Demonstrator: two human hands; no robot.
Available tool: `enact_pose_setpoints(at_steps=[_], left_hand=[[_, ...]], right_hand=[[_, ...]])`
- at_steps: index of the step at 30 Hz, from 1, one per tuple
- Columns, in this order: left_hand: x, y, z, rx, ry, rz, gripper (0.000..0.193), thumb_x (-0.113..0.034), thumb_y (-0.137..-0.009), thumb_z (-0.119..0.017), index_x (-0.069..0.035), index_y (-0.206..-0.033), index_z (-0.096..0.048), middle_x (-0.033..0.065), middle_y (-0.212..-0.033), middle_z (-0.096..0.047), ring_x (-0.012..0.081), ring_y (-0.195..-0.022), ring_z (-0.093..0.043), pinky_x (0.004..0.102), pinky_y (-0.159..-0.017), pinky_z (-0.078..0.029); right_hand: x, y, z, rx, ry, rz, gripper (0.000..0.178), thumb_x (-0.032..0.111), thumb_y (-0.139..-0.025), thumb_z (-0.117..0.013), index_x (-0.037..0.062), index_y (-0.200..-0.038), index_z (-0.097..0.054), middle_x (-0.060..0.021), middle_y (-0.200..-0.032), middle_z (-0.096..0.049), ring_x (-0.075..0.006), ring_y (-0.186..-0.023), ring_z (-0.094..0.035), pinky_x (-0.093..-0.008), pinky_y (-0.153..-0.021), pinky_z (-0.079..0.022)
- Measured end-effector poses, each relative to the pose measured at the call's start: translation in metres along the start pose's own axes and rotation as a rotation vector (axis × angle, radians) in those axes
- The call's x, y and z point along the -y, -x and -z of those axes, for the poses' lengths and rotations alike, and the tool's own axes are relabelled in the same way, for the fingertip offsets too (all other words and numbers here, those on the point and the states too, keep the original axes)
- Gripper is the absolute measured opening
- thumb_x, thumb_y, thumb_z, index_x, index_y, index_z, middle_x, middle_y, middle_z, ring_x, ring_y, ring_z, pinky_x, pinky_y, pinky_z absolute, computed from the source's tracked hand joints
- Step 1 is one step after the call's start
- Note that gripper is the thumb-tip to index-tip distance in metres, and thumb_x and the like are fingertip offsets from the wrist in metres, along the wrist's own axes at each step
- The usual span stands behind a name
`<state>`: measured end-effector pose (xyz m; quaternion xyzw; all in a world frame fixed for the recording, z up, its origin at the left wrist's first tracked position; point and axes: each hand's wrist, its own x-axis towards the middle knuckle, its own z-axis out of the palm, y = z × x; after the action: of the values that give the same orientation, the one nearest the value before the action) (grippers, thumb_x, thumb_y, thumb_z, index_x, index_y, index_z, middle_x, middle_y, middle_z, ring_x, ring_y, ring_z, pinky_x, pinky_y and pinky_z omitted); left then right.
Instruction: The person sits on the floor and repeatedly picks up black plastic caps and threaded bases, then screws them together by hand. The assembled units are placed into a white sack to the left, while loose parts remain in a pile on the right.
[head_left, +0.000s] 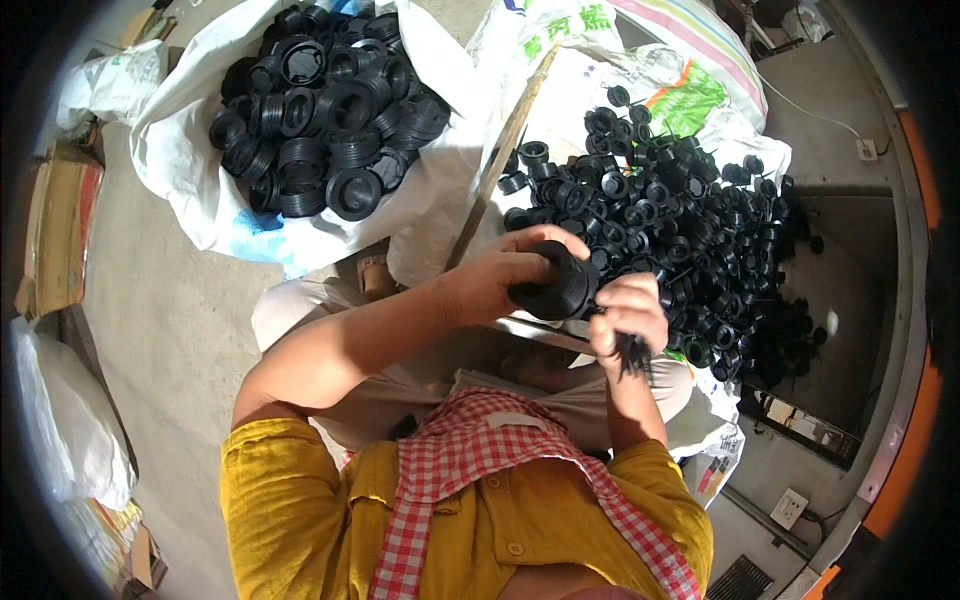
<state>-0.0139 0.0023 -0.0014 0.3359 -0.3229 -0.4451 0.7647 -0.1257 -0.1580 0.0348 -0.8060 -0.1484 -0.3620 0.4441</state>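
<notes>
A stack of black round plastic caps (562, 288) is gripped by my left hand (508, 268), whose fingers and thumb wrap over its upper left side. Close against the stack's right side, my right hand (634, 308) is closed with a bunch of thin black plastic strips (635, 354) sticking out below its fingers. What the fingertips of that hand touch on the stack is partly hidden. Just beyond both hands spreads a large heap of small loose black plastic caps (690, 225), some with thin stems.
A white woven sack (165, 175) at the far left holds several stacks of larger black caps (325, 120). A wooden stick (512, 125) lies slanted between sack and heap. Cardboard (62, 235) stands at the left; a wall socket (789, 508) is at the lower right.
</notes>
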Motion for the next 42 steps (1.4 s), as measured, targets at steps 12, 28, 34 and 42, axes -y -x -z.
enact_pose_setpoints(at_steps=[12, 28, 34, 42], left_hand=[[0.013, -0.017, -0.015, -0.284, -0.408, 0.094, 0.036, -0.001, -0.076, -0.059, 0.002, -0.111, -0.05, 0.0094, -0.098, -0.058, 0.0166, -0.094, -0.058, 0.0294, -0.086, -0.045], [0.022, -0.01, -0.035, 0.15, -1.42, -0.482, 0.034, -0.006, -0.064, -0.061, -0.007, -0.098, -0.056, 0.0106, -0.084, -0.043, 0.028, -0.08, -0.047, 0.0382, -0.071, -0.038], [-0.014, -0.003, -0.014, -0.037, -1.504, -0.346, 0.041, -0.004, -0.062, -0.068, -0.005, -0.102, -0.06, 0.0115, -0.083, -0.051, 0.0252, -0.076, -0.052, 0.0398, -0.066, -0.042], [-0.035, -0.014, 0.025, -0.396, -1.615, -0.431, 0.059, -0.001, -0.063, -0.07, -0.008, -0.118, -0.051, 0.0132, -0.093, -0.05, 0.0315, -0.087, -0.052, 0.0418, -0.079, -0.04]], right_hand=[[-0.009, 0.049, -0.033, -0.728, -0.351, -0.824, 0.012, 0.012, -0.087, -0.064, 0.0068, -0.089, -0.053, -0.0004, -0.084, -0.055, -0.0088, -0.075, -0.053, -0.0238, -0.071, -0.047], [-0.03, 0.076, -0.003, -0.44, 0.453, -0.802, 0.015, 0.006, -0.072, -0.071, 0.0026, -0.073, -0.057, -0.0015, -0.068, -0.059, -0.0095, -0.061, -0.05, -0.0262, -0.061, -0.046], [0.0, 0.159, 0.205, -0.612, 1.065, -0.953, 0.01, 0.003, -0.083, -0.061, -0.0016, -0.09, -0.056, -0.0078, -0.086, -0.064, -0.0139, -0.075, -0.055, -0.0279, -0.073, -0.048], [0.089, 0.358, 0.321, -0.493, 1.458, -1.666, 0.054, 0.036, -0.08, -0.068, -0.0062, -0.111, -0.059, -0.0222, -0.111, -0.063, -0.0339, -0.102, -0.06, -0.0398, -0.088, -0.045]])
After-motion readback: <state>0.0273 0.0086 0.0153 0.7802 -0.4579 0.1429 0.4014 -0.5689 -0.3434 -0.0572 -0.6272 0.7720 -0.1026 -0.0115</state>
